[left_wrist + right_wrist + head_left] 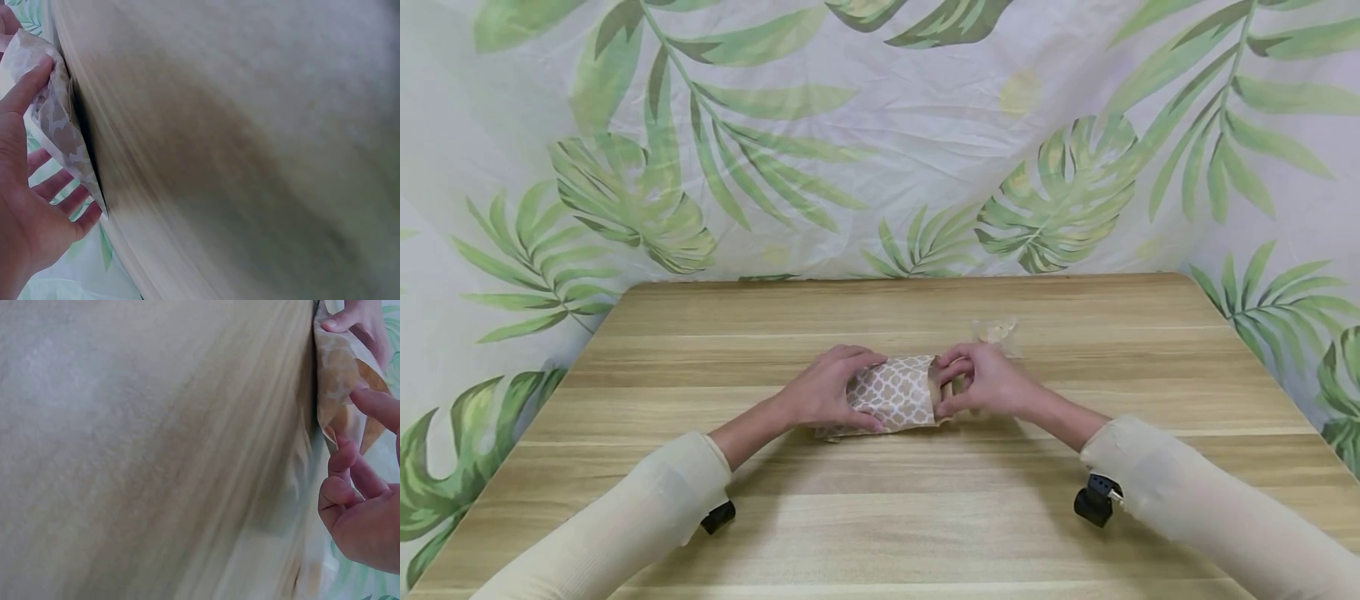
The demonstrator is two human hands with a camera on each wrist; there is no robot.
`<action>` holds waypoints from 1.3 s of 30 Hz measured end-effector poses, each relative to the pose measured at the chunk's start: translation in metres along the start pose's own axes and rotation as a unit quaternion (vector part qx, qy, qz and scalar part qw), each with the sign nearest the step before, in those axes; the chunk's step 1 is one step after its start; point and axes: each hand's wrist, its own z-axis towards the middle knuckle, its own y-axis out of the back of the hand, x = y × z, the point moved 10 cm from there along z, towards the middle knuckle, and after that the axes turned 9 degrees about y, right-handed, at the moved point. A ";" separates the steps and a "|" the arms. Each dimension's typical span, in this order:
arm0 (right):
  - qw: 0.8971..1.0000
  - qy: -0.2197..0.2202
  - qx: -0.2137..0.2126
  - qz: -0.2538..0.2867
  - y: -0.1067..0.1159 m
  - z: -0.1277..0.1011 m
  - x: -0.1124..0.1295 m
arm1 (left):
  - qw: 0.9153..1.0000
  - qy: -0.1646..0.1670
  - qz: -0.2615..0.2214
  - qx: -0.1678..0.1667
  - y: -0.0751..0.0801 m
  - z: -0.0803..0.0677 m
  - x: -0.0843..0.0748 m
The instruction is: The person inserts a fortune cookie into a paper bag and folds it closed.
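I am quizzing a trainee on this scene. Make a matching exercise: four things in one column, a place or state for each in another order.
Things:
1. left hand
2. right hand
3. patterned paper bag
4. clear wrapper

Places or states:
A. lies on the table between both hands
B. lies behind the right hand
C. holds the bag's closed end
D. fingers at the bag's open end

Pairs: 1-C, 2-D, 3-A, 4-B

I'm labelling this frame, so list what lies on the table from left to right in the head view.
left hand → patterned paper bag → right hand, at the bag's open end. The clear wrapper lies farther back, above the right hand, so I leave it out of the order.
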 end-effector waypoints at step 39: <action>0.987 -0.015 -0.072 0.140 -0.005 -0.005 -0.015 | 0.996 -0.014 -0.071 0.052 0.006 -0.009 0.007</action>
